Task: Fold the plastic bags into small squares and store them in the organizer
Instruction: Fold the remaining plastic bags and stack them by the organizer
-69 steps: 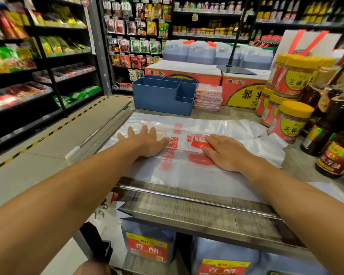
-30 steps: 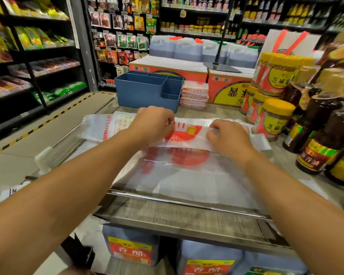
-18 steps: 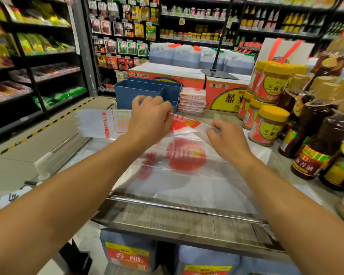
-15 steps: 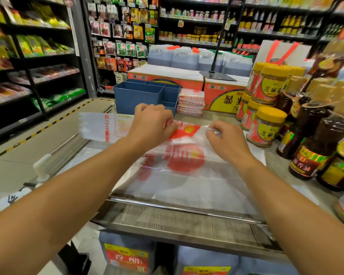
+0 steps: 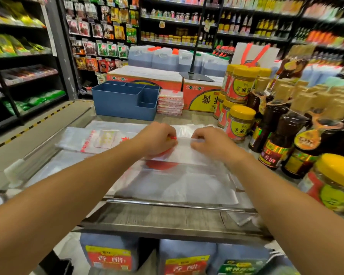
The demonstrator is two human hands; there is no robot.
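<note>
Translucent white plastic bag with red print [image 5: 179, 175] lies spread flat on the grey wood-grain counter [image 5: 147, 215], its far edge turned over toward the person into a long band. Both hands sit on that band side by side: the left hand [image 5: 157, 138] and the right hand [image 5: 209, 142] each have fingers curled down, the grip of each pinching the folded edge, probably to keep the crease straight and stop the slippery film sliding. One end of the band sticks out left of the left hand, showing red lettering. The film looks thin, glossy and faintly wrinkled, with a red round mark showing through the layers. Beyond the hands, near the counter's far side, stands the blue plastic organizer with compartments [image 5: 125, 102], handy for the finished square.
</note>
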